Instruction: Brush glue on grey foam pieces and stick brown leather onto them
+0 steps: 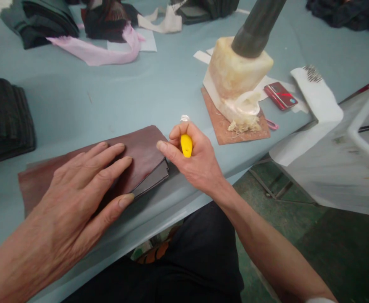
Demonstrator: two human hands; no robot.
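My left hand (86,189) lies flat with its fingers stretched over a dark brown leather-like sheet (146,145), near the table's front edge. Under the sheet's right corner, a stack of thin grey pieces (151,179) with dark edges shows; my left thumb rests at its front side. My right hand (195,158) is closed around a small tool with a yellow handle (186,145), just right of the sheet's corner. The tool's working end is hidden behind the fingers. Something white (184,118) is wrapped around a fingertip of that hand.
Beyond my right hand, a yellowish crusted container (235,69) holding a thick dark shaft (258,29) stands on a brown board (217,126). A red case (280,96) lies beside it. Dark stacks (6,113) stand left; pink cloth (99,52) lies at the back.
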